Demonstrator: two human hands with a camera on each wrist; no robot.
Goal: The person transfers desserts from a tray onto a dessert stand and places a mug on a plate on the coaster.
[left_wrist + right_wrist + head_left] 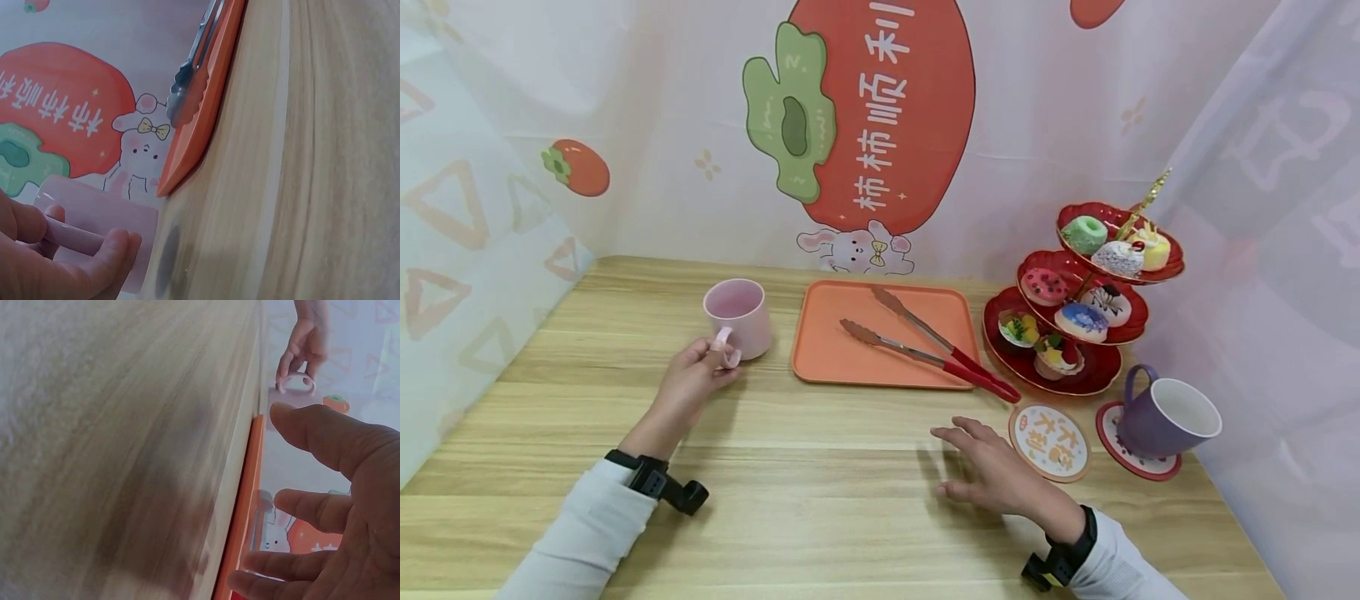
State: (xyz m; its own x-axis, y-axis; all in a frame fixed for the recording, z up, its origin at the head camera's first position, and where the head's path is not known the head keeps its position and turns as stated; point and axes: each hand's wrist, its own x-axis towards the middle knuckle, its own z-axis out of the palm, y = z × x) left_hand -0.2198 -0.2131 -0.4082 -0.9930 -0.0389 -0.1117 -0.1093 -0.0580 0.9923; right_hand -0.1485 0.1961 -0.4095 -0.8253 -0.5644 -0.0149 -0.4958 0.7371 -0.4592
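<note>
My left hand (696, 375) holds a pink mug (747, 321) by its handle, left of the orange tray. In the left wrist view, fingers and thumb curl round the handle of the mug (134, 215); a shadow shows beside its base, and I cannot tell whether it touches the table. My right hand (996, 471) is over the table near a round orange-rimmed coaster (1049, 442), with fingers spread and nothing held. The right wrist view shows that hand (350, 519) with its fingers apart. Red-handled tongs (925, 337) lie across the orange tray (820, 358), handles past its front right corner.
A three-tier red stand (1105, 367) bearing several small cakes stands at the back right. Near the right edge a purple mug (1161, 425) sits on a red-rimmed coaster (1116, 446). A printed curtain (662, 167) borders the wooden table (790, 500) at the back and sides.
</note>
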